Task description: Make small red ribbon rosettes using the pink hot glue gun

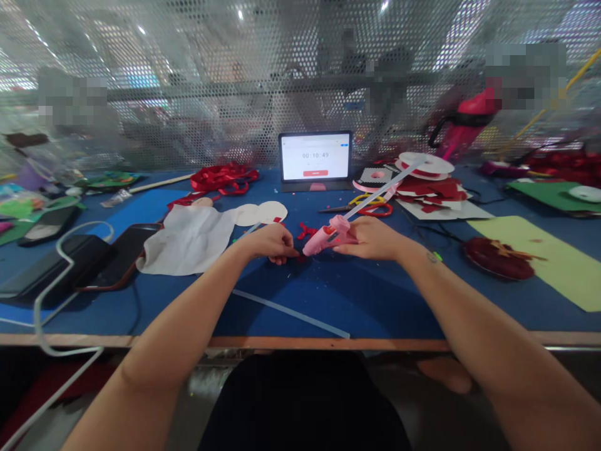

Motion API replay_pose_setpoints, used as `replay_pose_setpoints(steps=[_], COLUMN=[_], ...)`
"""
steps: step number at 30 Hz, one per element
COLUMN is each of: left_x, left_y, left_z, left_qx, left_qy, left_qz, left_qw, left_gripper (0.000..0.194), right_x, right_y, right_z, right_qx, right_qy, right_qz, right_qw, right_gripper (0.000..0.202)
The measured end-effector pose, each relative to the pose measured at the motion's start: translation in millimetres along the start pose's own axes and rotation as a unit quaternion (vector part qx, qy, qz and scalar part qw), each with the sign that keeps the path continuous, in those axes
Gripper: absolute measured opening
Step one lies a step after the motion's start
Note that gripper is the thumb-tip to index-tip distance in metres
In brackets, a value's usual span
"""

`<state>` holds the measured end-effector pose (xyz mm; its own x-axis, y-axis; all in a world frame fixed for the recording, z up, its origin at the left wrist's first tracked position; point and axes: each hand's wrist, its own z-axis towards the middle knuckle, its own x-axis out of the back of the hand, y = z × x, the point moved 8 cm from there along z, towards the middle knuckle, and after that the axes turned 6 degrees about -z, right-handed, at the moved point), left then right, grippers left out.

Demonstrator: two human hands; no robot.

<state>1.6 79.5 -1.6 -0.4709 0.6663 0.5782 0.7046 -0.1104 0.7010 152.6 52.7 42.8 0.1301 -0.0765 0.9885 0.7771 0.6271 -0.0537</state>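
A pink hot glue gun [323, 238] is gripped in my right hand [373, 239], with a long clear glue stick [385, 188] sticking out of its back, up and to the right. Its nozzle points left at a small dark red piece [300, 255]. My left hand [275, 242] pinches that piece between its fingertips, close to the nozzle tip. Just behind, a small red ribbon bow [307, 231] lies on the blue table. A second clear glue stick [291, 313] lies in front of my hands.
White cloth [188, 238], a phone [119, 257] and a white cable [47, 288] lie left. A tablet [315, 160] stands behind. Scissors [375, 208], ribbon spools [425, 166], a dark red round piece [498, 258] and yellow sheet [563, 269] are right.
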Motion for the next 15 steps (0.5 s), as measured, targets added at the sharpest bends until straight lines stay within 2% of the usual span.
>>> replay_pose_setpoints(steps=[6,15], left_x=[0.0,-0.5], left_y=[0.8,-0.9], left_z=[-0.3,0.0], left_qx=[0.003,0.015], left_qy=[0.003,-0.001], left_qz=[0.003,-0.003], left_qw=[1.000,1.000], left_gripper=[0.026,0.022], right_x=[0.9,1.3], right_y=[-1.5,-2.5], right_z=[-0.1,-0.5], right_qx=[0.007,0.011], right_qy=[0.008,-0.010], right_qz=[-0.020,-0.011], right_qw=[1.000,1.000], right_gripper=[0.037,0.040])
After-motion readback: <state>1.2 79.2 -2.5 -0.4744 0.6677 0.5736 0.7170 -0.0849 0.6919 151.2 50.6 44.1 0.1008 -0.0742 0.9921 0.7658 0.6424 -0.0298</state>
